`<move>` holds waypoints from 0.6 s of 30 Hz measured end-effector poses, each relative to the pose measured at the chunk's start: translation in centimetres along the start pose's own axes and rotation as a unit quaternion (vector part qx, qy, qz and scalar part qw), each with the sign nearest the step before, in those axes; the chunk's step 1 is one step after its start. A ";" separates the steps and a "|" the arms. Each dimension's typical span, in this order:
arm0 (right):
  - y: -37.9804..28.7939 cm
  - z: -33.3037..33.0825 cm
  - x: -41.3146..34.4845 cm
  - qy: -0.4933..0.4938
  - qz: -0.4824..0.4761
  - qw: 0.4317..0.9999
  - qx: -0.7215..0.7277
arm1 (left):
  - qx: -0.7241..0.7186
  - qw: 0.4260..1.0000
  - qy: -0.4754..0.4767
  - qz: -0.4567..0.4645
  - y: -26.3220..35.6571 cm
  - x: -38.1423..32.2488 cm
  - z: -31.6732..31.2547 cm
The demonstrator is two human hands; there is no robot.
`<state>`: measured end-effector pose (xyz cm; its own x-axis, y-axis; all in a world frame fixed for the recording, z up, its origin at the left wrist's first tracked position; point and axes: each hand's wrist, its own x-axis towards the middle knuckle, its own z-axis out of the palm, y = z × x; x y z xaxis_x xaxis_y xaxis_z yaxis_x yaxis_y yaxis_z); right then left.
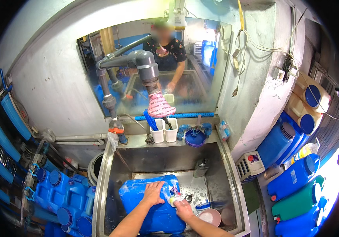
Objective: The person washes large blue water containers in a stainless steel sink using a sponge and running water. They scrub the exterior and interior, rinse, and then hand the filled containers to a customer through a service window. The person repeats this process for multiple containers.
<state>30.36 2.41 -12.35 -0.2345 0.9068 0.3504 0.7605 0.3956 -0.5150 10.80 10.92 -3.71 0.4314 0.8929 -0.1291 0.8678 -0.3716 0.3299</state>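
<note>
A blue plastic jug (154, 213) lies on its side in a stainless steel sink (169, 157), with white suds on its surface. My left hand (154, 193) rests flat with fingers spread on the jug's upper face. Just to the right, my right hand (184, 209) grips a pale yellow sponge (174, 200) against the jug's right side, beside a reddish and white patch. A blue-backed brush (203, 206) and a pink bowl (211, 217) with whitish liquid are on the sink floor at the right. A dark bottle (201, 167) stands in the sink's back right corner.
Grey pipes end in a cloth-wrapped outlet (160, 105) above the sink. White holders (157, 131) and a blue cap (195, 138) sit on the back ledge. Blue containers (65, 192) crowd the left side; blue and green jugs (296, 201) line the right. A mirror (193, 97) reflects a person.
</note>
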 end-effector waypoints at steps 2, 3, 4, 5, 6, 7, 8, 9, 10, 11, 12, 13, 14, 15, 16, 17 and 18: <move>2.5 -1.9 -0.3 -0.084 0.046 0.995 -0.007 | 0.004 1.000 0.027 0.013 0.1 -0.5 -0.1; 3.3 -3.5 0.8 -0.127 0.121 0.984 0.008 | 0.007 0.999 0.035 0.013 0.3 -1.0 -0.1; 5.0 -4.6 1.6 -0.073 0.154 0.985 0.011 | 0.011 0.999 0.046 0.013 0.7 -1.5 -0.2; 6.2 -5.3 2.7 -0.017 0.188 0.982 0.014 | 0.016 0.998 0.056 0.014 1.1 -2.0 -0.3; 5.0 -7.4 5.2 0.011 0.196 0.977 0.089 | 0.009 0.998 0.060 0.015 1.2 -2.5 -0.4; 3.4 -9.4 7.3 0.037 0.206 0.964 0.161 | 0.009 0.998 0.068 0.016 1.5 -2.8 -0.7; 3.1 -9.3 8.5 0.012 0.162 0.967 0.195 | 0.010 0.997 0.071 0.021 1.9 -3.0 -0.7; 3.2 -8.5 9.7 -0.013 0.116 0.966 0.230 | 0.012 0.997 0.073 0.026 2.2 -3.3 -0.7; 3.7 -7.5 10.6 -0.037 0.066 0.962 0.263 | 0.017 0.997 0.072 0.023 2.4 -3.5 -0.8; 4.4 -6.2 10.6 -0.036 0.098 0.964 0.246 | 0.021 0.997 0.072 0.022 2.7 -3.7 -0.8; 5.1 -4.4 10.2 -0.036 0.127 0.964 0.229 | 0.026 0.997 0.073 0.017 2.7 -3.8 -0.9; 4.9 -3.3 9.6 -0.036 0.154 0.964 0.212 | 0.022 0.997 0.077 0.016 2.3 -3.7 -0.8; 4.7 -2.6 8.3 -0.024 0.192 0.966 0.171 | 0.018 0.996 0.081 0.017 1.7 -3.3 -0.5; 4.8 -1.2 6.3 -0.008 0.234 0.952 0.194 | 0.011 0.996 0.083 0.018 1.4 -3.2 -0.2; 5.1 0.1 4.3 0.011 0.279 0.936 0.216 | 0.011 0.997 0.077 0.019 1.5 -3.2 -0.3; 5.4 0.6 3.5 0.029 0.319 0.918 0.235 | 0.009 0.997 0.073 0.019 1.7 -3.0 -0.5; 5.1 0.4 3.3 0.010 0.325 0.927 0.189 | 0.007 0.997 0.070 0.015 1.8 -3.0 -0.6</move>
<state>33.20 7.51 -14.07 0.2118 0.9703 -0.1170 0.4704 -0.2062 -0.8580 10.90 7.78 -2.16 0.4201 0.9074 0.0132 0.8586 -0.4021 0.3181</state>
